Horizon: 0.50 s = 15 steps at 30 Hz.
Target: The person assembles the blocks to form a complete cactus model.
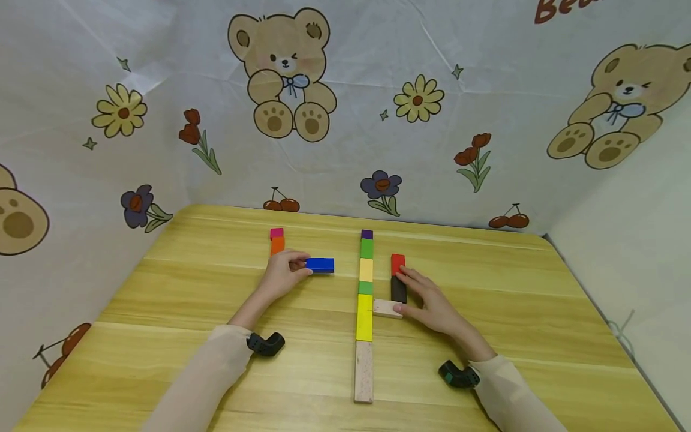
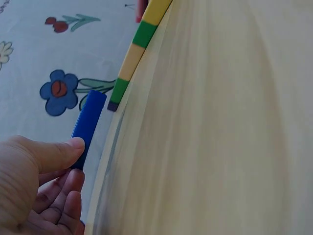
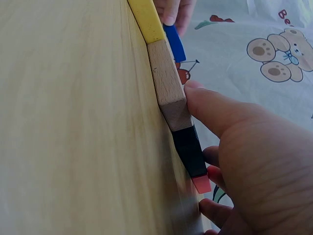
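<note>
My left hand point(image 1: 281, 275) pinches a blue block point(image 1: 322, 265) by its left end between thumb and fingers. In the left wrist view the thumb lies over the near end of that block. Behind this hand are an orange block point(image 1: 278, 245), partly hidden, and a pink block point(image 1: 276, 233). My right hand point(image 1: 434, 306) has its thumb at a plain wooden block point(image 1: 385, 308), lying crosswise. Its loosely extended fingers reach along a black block point(image 1: 399, 291) and a red block point(image 1: 397, 263), set end to end above the wooden one.
A straight column runs down the middle: purple point(image 1: 367, 234), green, pale yellow point(image 1: 366, 270), green, bright yellow point(image 1: 364, 318), then a long plain wooden block point(image 1: 364, 372). The crosswise wooden block meets its right side. A bear-printed cloth point(image 1: 351, 162) stands behind the wood-grain table point(image 1: 178, 300).
</note>
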Each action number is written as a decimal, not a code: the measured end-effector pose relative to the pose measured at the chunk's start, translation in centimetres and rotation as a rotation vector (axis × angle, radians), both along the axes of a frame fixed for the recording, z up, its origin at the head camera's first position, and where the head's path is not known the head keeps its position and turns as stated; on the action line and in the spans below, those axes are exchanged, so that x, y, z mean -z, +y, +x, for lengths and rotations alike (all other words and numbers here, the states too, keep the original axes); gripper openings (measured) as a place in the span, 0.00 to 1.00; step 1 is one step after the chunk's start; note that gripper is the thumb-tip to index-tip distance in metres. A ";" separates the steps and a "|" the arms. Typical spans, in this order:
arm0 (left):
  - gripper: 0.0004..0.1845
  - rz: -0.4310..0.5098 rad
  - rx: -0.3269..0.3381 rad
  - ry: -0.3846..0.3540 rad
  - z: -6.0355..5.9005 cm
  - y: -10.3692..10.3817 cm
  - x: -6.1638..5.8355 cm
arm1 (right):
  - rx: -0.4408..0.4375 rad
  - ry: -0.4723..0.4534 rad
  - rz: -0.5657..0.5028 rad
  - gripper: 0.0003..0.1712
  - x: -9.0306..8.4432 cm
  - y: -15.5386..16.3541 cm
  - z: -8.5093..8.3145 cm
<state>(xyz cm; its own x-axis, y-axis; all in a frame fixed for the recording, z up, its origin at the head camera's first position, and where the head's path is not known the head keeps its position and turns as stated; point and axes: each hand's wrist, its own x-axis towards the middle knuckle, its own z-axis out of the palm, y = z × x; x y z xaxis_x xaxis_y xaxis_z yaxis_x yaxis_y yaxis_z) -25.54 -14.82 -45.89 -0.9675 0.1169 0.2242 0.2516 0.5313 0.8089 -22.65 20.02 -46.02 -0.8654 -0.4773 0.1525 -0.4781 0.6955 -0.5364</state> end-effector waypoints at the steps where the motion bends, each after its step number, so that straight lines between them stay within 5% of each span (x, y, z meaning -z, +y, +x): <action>1: 0.16 0.003 0.006 0.001 -0.1 0.4 0.0 | 0.001 -0.001 0.000 0.42 0.0 0.0 0.0; 15: 0.15 0.021 0.029 0.024 -1.2 3.9 0.6 | -0.006 0.009 -0.004 0.42 0.1 0.0 -0.1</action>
<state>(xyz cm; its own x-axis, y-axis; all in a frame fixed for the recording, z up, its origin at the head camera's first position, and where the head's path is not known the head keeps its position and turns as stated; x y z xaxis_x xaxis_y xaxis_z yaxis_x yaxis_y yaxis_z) -26.74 -10.95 -46.47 -0.9580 0.1403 0.2502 0.2866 0.5065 0.8132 -22.72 19.98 -46.12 -0.8610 -0.4821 0.1623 -0.4872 0.6900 -0.5352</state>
